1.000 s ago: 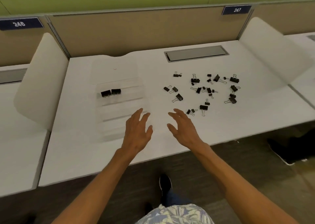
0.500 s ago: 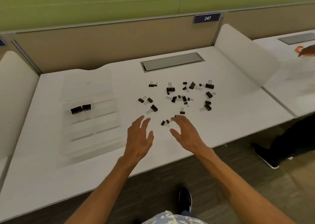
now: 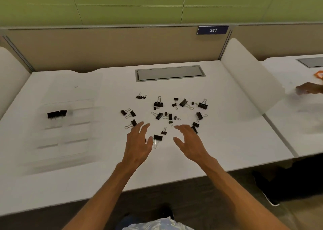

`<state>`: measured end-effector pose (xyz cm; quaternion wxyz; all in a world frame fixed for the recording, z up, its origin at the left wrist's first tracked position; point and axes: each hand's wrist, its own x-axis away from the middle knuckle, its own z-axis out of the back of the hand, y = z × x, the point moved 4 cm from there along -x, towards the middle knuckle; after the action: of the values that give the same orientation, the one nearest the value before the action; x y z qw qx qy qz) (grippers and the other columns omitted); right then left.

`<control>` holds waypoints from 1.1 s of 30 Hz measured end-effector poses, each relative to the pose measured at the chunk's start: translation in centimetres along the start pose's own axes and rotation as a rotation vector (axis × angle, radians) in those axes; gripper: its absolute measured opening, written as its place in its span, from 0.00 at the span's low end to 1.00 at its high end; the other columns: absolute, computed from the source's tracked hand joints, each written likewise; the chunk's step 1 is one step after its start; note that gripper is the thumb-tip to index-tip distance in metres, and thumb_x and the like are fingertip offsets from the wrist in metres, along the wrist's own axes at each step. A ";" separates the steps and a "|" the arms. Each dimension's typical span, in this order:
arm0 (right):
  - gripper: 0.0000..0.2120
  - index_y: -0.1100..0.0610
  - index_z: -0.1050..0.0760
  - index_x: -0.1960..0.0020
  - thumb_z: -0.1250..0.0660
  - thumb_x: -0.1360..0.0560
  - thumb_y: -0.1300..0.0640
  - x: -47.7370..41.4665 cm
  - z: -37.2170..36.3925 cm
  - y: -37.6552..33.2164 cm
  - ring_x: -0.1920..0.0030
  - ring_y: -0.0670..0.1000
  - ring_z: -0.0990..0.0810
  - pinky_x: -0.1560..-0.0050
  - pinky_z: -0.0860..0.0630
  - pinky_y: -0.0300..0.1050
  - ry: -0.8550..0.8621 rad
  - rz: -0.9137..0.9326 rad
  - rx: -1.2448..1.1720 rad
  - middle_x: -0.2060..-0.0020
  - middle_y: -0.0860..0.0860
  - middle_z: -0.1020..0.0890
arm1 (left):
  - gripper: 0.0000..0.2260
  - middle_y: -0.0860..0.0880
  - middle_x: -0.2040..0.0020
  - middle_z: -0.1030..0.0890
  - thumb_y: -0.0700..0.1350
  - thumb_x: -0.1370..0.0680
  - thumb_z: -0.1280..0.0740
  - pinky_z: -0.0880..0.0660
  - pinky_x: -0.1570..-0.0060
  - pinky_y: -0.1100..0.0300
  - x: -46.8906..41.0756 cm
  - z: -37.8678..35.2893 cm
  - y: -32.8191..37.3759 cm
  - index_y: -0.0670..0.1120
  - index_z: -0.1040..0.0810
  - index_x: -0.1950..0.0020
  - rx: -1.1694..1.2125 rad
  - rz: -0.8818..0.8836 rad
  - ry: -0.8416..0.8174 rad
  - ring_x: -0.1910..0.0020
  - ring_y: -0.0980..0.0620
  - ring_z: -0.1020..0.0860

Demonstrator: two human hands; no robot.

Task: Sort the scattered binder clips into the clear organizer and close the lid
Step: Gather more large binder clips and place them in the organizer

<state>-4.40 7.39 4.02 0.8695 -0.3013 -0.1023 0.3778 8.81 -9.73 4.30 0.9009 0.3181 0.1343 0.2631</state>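
Hovering over a white desk [image 3: 236, 142], both bare hands are low above the near edge of a scatter of black metal binder clips with silver wire handles [image 3: 158, 104]. Left hand [image 3: 138, 142] has fingers spread apart and slightly bent, holding nothing; its fingertips sit just beside one clip [image 3: 133, 123], its thumb just beside a larger black clip [image 3: 157, 138] that lies between the two hands. Right hand [image 3: 190, 142] also has fingers apart, loosely curved, nothing gripped; its far side covers part of a clip [image 3: 194, 129]. A small clip [image 3: 164, 132] lies between the two sets of fingertips. The rest of the clips are spread across the desk centre, beyond the hands. Clear plastic compartment organizer [image 3: 64, 133] lies flat on the left of the desk, well apart from the scatter, motion-blurred; two black clips [image 3: 56, 114] sit side by side in a far-left compartment. Lid state hard to tell through blur. Grey recessed cable hatch [image 3: 169, 73] sits behind the clips, a blue "247" plate [image 3: 212, 30] on the beige partition [image 3: 104, 49]. Another person's hand [image 3: 309, 89] shows blurred over the neighbouring desk at right.
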 end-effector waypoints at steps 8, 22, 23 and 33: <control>0.22 0.54 0.31 0.28 0.34 0.21 0.52 -1.5 1.1 4.5 0.36 0.50 0.27 0.36 0.32 0.43 0.012 -0.030 -0.057 0.34 0.51 0.26 | 0.22 0.49 0.24 0.36 0.48 0.20 0.36 0.40 0.27 0.50 -2.4 -2.8 1.2 0.50 0.33 0.26 -0.011 -0.005 -0.033 0.25 0.48 0.39; 0.19 0.56 0.27 0.31 0.33 0.21 0.54 -6.1 0.3 7.9 0.40 0.52 0.24 0.39 0.26 0.49 0.044 -0.128 -0.085 0.37 0.52 0.23 | 0.23 0.46 0.28 0.31 0.38 0.22 0.35 0.35 0.30 0.44 -10.1 -5.1 -0.7 0.47 0.31 0.27 0.001 -0.099 -0.108 0.29 0.46 0.33; 0.19 0.56 0.27 0.32 0.33 0.21 0.54 -6.6 0.2 8.0 0.40 0.52 0.24 0.39 0.26 0.49 0.044 -0.135 -0.081 0.37 0.53 0.23 | 0.23 0.47 0.28 0.31 0.38 0.23 0.35 0.35 0.31 0.44 -10.7 -5.2 -1.1 0.47 0.32 0.27 0.007 -0.097 -0.117 0.29 0.47 0.33; 0.16 0.56 0.24 0.35 0.32 0.22 0.56 -12.5 0.7 9.8 0.41 0.52 0.23 0.42 0.29 0.44 0.078 -0.210 -0.043 0.41 0.52 0.20 | 0.23 0.48 0.27 0.32 0.43 0.21 0.34 0.37 0.29 0.52 -15.7 -6.4 -1.2 0.47 0.33 0.26 0.032 -0.049 -0.150 0.29 0.49 0.34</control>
<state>-19.24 3.96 -0.68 0.9009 -0.3219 -0.1077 0.2703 -6.34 -16.06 -0.18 0.9094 0.3479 0.0782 0.2141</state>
